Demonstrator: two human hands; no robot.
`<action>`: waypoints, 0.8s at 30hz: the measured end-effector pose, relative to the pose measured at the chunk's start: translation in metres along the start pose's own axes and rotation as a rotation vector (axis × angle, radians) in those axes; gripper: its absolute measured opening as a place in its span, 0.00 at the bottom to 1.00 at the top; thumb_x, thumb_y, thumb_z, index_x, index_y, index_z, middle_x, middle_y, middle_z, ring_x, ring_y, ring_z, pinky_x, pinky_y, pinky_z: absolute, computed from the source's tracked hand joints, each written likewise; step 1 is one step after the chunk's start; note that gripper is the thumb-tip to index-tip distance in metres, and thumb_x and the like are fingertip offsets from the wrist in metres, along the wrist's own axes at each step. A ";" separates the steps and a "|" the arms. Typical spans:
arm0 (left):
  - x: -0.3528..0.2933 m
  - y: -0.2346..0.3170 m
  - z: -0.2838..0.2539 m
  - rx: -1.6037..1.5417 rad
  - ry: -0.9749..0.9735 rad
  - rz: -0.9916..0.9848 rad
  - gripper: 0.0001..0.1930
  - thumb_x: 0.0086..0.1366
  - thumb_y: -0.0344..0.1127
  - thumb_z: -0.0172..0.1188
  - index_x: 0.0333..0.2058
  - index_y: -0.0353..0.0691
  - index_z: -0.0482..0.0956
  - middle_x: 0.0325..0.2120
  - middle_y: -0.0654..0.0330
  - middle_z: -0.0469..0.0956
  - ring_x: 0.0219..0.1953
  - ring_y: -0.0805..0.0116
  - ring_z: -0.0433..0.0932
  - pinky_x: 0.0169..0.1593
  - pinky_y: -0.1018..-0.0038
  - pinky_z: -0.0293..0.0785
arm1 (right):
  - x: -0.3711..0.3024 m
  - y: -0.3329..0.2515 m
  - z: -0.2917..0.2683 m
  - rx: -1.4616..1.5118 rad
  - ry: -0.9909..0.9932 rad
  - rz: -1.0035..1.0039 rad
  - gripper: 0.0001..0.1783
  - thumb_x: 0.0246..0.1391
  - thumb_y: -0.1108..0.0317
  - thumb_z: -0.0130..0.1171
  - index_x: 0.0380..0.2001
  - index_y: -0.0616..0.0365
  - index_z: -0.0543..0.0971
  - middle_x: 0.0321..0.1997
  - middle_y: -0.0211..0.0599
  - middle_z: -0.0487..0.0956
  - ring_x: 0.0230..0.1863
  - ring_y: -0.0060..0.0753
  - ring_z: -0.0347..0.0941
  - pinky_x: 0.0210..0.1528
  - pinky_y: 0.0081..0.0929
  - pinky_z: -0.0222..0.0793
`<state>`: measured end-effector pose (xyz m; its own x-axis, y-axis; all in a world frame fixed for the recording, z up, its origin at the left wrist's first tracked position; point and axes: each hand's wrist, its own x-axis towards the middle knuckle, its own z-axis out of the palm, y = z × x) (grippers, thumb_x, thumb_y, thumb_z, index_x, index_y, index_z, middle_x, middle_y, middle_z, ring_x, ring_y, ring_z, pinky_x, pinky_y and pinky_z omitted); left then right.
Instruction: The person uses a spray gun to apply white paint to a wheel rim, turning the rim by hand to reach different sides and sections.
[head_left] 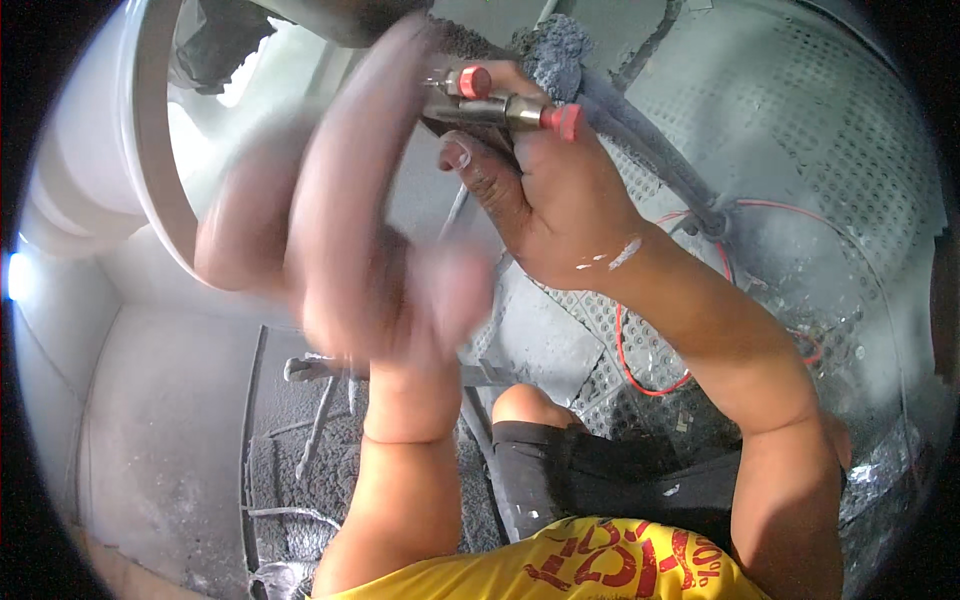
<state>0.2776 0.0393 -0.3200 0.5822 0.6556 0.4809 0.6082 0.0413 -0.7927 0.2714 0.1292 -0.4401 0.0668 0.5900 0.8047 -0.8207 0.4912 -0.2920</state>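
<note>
My right hand [575, 190] is closed around a metal spray gun [490, 108], whose two red knobs [562, 121] point toward me. White smears mark the back of that wrist. Its front end is hidden by the hands. To the left, my left hand [340, 220] is blurred by motion, its fingers stretched and thumb apart, with nothing visible in it. That hand overlaps the edge of a large white, rounded, glossy piece [150, 130] in the upper left; whether they touch I cannot tell.
A grey post [640, 135] with a crusted top stands beyond my right hand. An orange-red hose [625, 350] loops over the perforated floor mat [780, 80] at the right. Dusty metal bars [318, 430] lie at the lower left near a grey wall [170, 410].
</note>
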 end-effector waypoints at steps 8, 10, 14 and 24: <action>-0.115 -0.033 0.003 -0.066 0.679 -0.659 0.33 0.75 0.60 0.37 0.65 0.37 0.57 0.61 0.52 0.66 0.61 0.60 0.68 0.62 0.61 0.68 | 0.017 -0.009 -0.018 0.144 -0.117 0.205 0.15 0.62 0.66 0.54 0.49 0.62 0.76 0.50 0.52 0.78 0.51 0.58 0.74 0.54 0.44 0.69; -0.126 -0.043 0.018 -0.114 0.649 -0.928 0.33 0.75 0.59 0.39 0.65 0.36 0.58 0.61 0.53 0.67 0.62 0.62 0.67 0.65 0.63 0.64 | 0.015 -0.009 -0.016 0.134 -0.123 0.211 0.14 0.62 0.66 0.54 0.48 0.62 0.77 0.51 0.52 0.78 0.51 0.57 0.73 0.54 0.44 0.68; -0.073 -0.002 0.006 -0.761 0.962 -1.097 0.37 0.74 0.61 0.33 0.66 0.33 0.58 0.66 0.51 0.61 0.67 0.61 0.62 0.69 0.60 0.54 | 0.014 -0.005 -0.014 0.092 -0.077 0.172 0.14 0.63 0.65 0.54 0.47 0.62 0.77 0.50 0.53 0.78 0.50 0.58 0.74 0.52 0.45 0.69; -0.107 -0.028 -0.031 -1.027 0.804 -0.654 0.44 0.71 0.67 0.31 0.70 0.33 0.48 0.72 0.48 0.50 0.73 0.56 0.49 0.73 0.56 0.44 | 0.022 0.000 -0.009 0.080 0.065 0.143 0.14 0.62 0.62 0.55 0.40 0.64 0.76 0.37 0.56 0.79 0.43 0.63 0.75 0.44 0.51 0.70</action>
<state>0.2147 -0.0559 -0.3375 -0.0154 0.1278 0.9917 0.7864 -0.6110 0.0909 0.2784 0.1482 -0.4269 -0.0198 0.6916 0.7220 -0.8666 0.3483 -0.3574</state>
